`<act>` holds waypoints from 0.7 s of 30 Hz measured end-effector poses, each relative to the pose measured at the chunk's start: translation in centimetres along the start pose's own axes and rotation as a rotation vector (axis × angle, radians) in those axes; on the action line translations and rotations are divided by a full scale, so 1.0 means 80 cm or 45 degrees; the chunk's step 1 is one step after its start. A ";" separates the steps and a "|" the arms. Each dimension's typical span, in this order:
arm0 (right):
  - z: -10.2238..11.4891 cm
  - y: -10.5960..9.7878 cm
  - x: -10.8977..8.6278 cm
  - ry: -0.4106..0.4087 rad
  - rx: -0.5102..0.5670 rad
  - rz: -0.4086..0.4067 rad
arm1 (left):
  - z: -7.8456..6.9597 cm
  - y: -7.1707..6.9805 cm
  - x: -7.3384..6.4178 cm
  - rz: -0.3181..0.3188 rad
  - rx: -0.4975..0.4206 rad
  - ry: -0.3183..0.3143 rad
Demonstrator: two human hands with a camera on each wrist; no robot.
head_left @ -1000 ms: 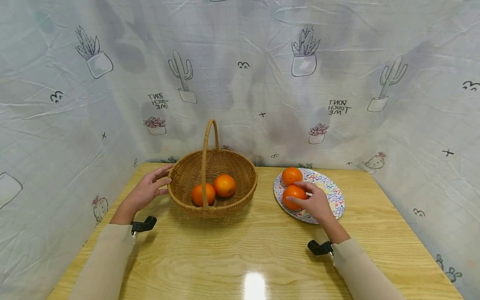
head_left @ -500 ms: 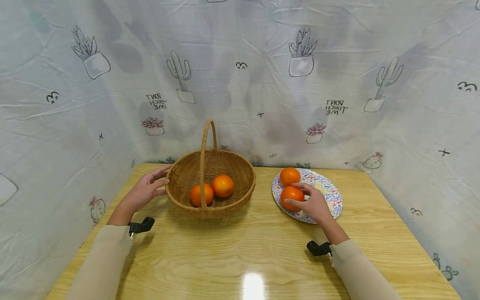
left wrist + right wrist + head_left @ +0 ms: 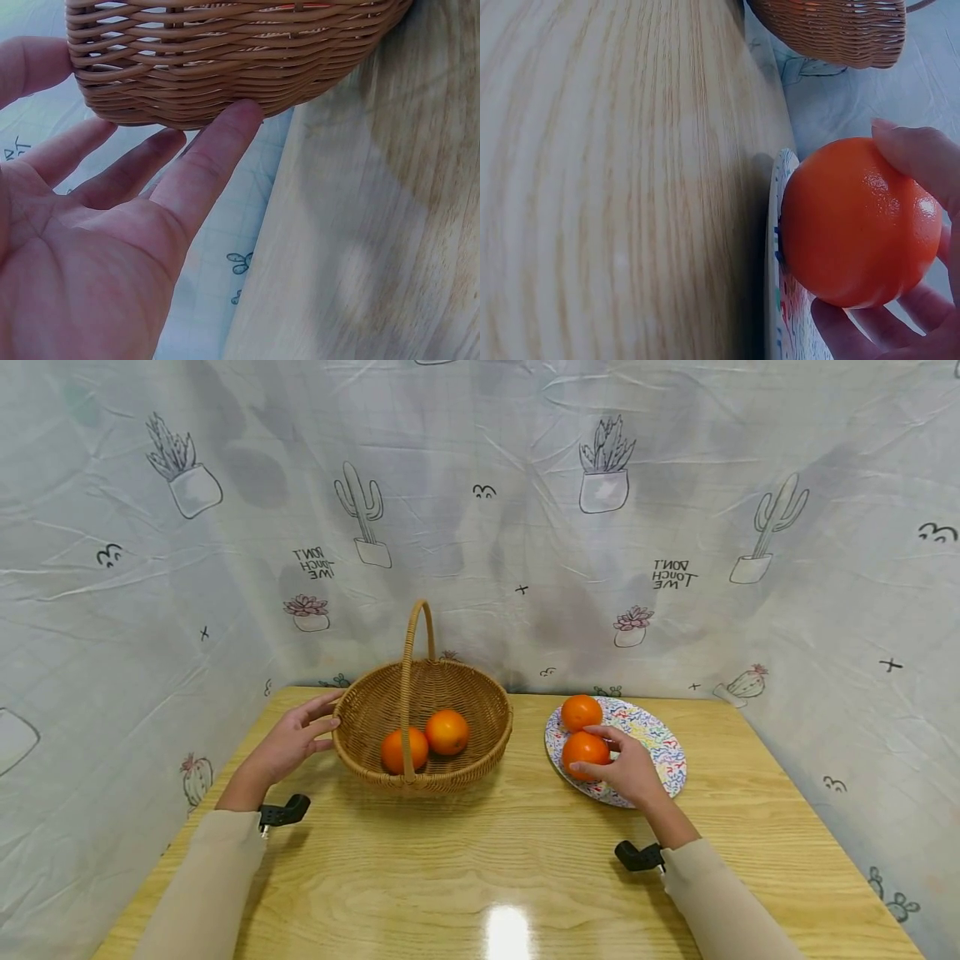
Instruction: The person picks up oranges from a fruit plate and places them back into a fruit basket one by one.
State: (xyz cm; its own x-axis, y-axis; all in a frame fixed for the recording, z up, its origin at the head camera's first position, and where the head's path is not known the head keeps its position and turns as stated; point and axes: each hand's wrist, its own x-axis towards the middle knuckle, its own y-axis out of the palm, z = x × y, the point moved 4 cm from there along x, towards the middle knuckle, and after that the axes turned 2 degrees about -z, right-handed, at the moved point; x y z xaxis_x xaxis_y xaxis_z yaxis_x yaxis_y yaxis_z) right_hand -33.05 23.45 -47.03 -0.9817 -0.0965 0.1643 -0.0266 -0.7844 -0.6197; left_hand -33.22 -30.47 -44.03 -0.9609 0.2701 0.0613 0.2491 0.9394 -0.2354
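My left hand point(image 3: 295, 737) rests its fingertips against the left side of a wicker basket point(image 3: 493, 750) with a tall arched handle. In the left wrist view the fingers point(image 3: 206, 165) are spread and fairly straight against the outside of the weave. Two oranges, a front one point(image 3: 394, 751) and one behind it point(image 3: 448, 732), lie inside the basket. Off to the right, my right hand point(image 3: 632, 768) grips a glossy orange point(image 3: 859, 225) between thumb and fingers, close over a speckled plate point(image 3: 667, 752). Another orange point(image 3: 582, 712) sits behind it at the plate's back left.
The wooden table point(image 3: 420, 877) runs up to a patterned cloth backdrop point(image 3: 480, 527) behind and at both sides. Bare wood separates basket and plate. Black wrist cameras, left point(image 3: 285, 811) and right point(image 3: 639, 856), stick out inward from each forearm.
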 end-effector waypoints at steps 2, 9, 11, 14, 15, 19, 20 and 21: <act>-0.001 0.000 0.001 0.003 -0.001 0.003 | -0.001 0.000 -0.001 0.000 -0.002 0.002; -0.003 -0.001 0.003 0.001 -0.012 0.019 | -0.005 0.003 -0.002 0.000 -0.015 0.006; -0.003 -0.001 0.003 -0.001 -0.007 0.022 | -0.006 0.003 -0.001 -0.001 -0.019 0.008; -0.004 0.000 0.004 0.004 -0.003 0.022 | -0.006 0.004 0.000 -0.001 -0.019 0.010; -0.005 0.000 0.005 0.008 -0.003 0.018 | -0.007 0.004 -0.001 -0.003 -0.018 0.010; -0.007 0.000 0.005 0.026 -0.010 -0.001 | -0.009 0.005 -0.001 -0.009 -0.013 0.011; -0.007 0.000 0.005 0.029 -0.012 -0.007 | -0.009 0.006 -0.001 -0.009 -0.009 0.010; -0.008 0.000 0.005 0.034 -0.013 -0.011 | -0.009 0.006 -0.001 -0.010 -0.005 0.008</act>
State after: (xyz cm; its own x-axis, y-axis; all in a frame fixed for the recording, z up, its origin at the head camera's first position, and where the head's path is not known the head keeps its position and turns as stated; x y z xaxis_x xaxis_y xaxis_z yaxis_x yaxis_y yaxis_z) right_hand -33.55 23.78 -47.45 -0.9860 -0.0733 0.1494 -0.0370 -0.7788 -0.6261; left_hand -32.91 -29.90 -43.46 -0.9620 0.2641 0.0692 0.2421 0.9424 -0.2310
